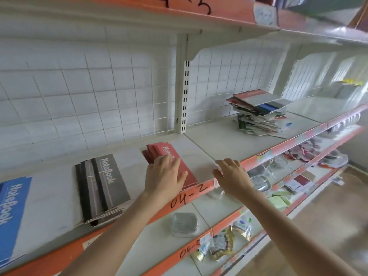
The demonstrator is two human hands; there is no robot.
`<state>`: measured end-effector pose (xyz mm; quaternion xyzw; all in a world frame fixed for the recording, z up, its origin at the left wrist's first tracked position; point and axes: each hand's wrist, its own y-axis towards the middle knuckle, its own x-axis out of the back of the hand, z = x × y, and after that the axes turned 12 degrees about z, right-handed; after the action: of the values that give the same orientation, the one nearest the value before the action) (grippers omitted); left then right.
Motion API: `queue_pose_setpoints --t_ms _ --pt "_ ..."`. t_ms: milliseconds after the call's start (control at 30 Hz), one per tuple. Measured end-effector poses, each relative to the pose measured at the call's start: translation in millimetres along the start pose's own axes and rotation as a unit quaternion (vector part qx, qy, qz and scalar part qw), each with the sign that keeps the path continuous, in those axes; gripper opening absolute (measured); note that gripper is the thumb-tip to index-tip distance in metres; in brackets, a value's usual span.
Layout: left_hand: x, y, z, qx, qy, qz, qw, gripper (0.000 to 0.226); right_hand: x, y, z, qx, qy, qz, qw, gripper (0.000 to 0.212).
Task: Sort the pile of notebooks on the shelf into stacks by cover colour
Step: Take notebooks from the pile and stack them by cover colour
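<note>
White shelf (219,140) carries the mixed pile (260,112) at two o'clock. The left hand (165,174) lies flat on the red stack (157,150), grip spread. The right hand (232,176) hovers, grip loose and empty. The notebooks look thin, light, floppy and slick, so they are probably best pinched by the spine.

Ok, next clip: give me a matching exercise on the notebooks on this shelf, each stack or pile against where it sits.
Things:
1. blue stack
2. grey stack
3. red stack
4. mixed pile

Places:
A. under the flat fingers of the left hand
B. far right, apart from the others
C. cut off by the left edge of the view
D. between two sorted stacks

Pairs: 1-C, 2-D, 3-A, 4-B.
</note>
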<state>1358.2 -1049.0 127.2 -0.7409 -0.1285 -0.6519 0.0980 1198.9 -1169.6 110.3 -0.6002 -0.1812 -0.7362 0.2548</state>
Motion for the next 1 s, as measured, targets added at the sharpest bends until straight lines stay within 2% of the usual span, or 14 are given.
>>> queue_pose_setpoints --t_ms 200,467,633,800,1000 --pt "0.1 57.7 -41.4 -0.07 -0.002 0.018 0.997 0.051 9.4 19.3 -48.0 -0.057 0.012 -0.011 0.998 0.042" --pt "16.0 147.5 -99.1 -0.171 -0.004 -0.002 0.985 0.052 43.0 55.0 -108.5 -0.143 0.032 -0.05 0.988 0.044" --pt "15.6 192.7 -125.6 -0.219 -0.001 -0.012 0.976 0.055 57.4 82.3 -145.4 -0.165 0.049 -0.062 0.983 0.047" --pt "11.7 238.0 -148.6 -0.21 0.016 -0.018 0.977 0.053 84.8 134.2 -189.8 -0.137 0.014 -0.097 0.986 0.046" --pt "11.2 286.0 -177.2 -0.128 -0.012 -0.041 0.991 0.05 129.6 211.7 -225.9 -0.057 -0.027 -0.14 0.988 0.041"
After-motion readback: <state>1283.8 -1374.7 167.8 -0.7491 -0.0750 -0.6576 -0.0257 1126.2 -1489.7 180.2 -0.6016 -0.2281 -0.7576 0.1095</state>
